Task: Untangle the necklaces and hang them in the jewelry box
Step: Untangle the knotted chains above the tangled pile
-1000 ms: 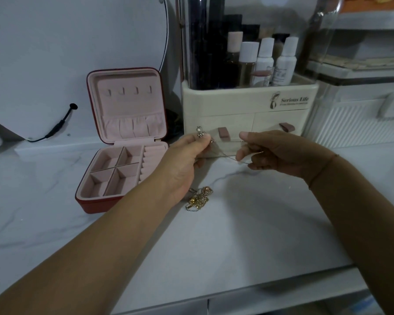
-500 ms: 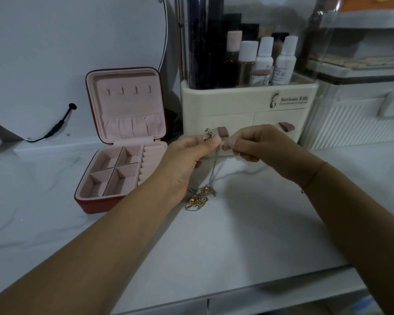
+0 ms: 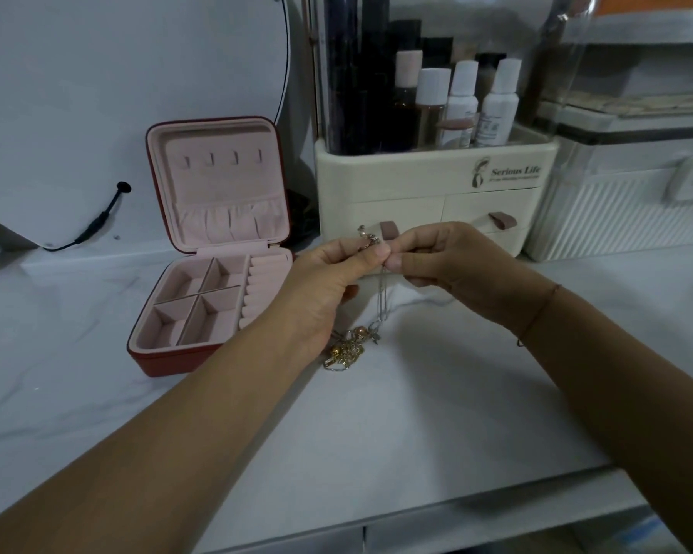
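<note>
My left hand [image 3: 329, 281] and right hand [image 3: 453, 261] meet, fingers pinching the silver necklace [image 3: 381, 297]; it hangs vertically, clasp up, down to the tangle [image 3: 347, 349] on the tabletop [image 3: 417, 413]; jewelry box [image 3: 217, 249] lies open left.

Single head-worn wide-angle view. Looks forward and down from above near edge of countertop [image 3: 417, 413], toward back wall. Close in, looking steeply down on open jewelry box [image 3: 217, 185], left of frame centre. Takes in cosmetic organizer [image 3: 397, 177] behind and right of jewelry box, counter front edge well in front of jewelry box.
</note>
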### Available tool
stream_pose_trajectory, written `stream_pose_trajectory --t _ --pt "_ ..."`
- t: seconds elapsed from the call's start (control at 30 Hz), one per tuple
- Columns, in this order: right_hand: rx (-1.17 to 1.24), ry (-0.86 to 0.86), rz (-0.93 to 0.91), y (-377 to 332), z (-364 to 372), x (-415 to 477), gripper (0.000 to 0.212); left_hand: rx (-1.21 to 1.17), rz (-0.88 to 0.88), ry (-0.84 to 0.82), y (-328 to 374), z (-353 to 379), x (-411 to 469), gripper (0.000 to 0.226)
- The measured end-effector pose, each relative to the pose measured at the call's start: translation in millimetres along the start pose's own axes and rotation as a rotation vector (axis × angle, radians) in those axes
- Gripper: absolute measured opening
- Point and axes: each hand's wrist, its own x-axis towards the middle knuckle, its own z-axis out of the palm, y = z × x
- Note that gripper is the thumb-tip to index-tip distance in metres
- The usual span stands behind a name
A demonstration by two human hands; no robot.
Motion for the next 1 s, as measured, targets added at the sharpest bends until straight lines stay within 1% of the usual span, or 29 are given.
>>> stream_pose_trajectory --t 0.07,0.1,0.2,0.37,0.47,0.57,0.63,0.77,0.9,0.93,1.0 --pt "-0.001 -0.001 0.011 -1.1 0.7 -0.4 0.005 -0.004 -0.014 -0.024 0.5 1.0 -1.4 0.005" --pt "-0.008 -0.001 0.017 -1.4 1.0 -0.5 0.005 -0.006 -0.025 -0.029 0.4 2.0 -1.9 0.004" --pt "-0.015 0.023 0.055 -2.3 0.8 -0.5 0.011 0.023 -0.044 -0.017 -1.7 3.0 -0.7 0.013" --pt "-0.008 0.021 0.1 -1.7 0.5 0.4 0.008 0.036 -0.049 -0.031 -3.0 2.6 0.2 0.014" --pt "0.001 -0.001 0.135 -1.3 0.1 1.3 0.019 0.003 -0.055 -0.044 -3.0 5.0 0.0 0.012" --pt "0.015 -0.028 0.15 -1.8 0.7 1.1 0.024 -0.025 -0.06 -0.066 -3.1 5.7 -1.2 0.01" --pt "0.013 -0.026 0.158 -1.4 0.0 1.0 0.026 0.005 -0.045 -0.076 -3.2 4.4 -1.8 0.01" --pt "-0.007 -0.029 0.161 -1.0 0.6 0.6 0.025 0.081 -0.009 -0.025 -4.0 1.7 -0.2 0.009" --pt "-0.03 0.025 0.173 0.2 1.5 1.5 0.035 0.179 0.04 0.0 -4.4 1.5 -1.0 0.007" --pt "-0.041 0.032 0.17 0.2 1.7 1.5 0.031 0.215 0.071 0.008 -4.5 1.4 -1.3 0.006" --pt "-0.077 0.045 0.149 -0.5 2.7 1.1 0.017 0.295 0.139 0.025 -4.6 1.4 -1.9 0.002"
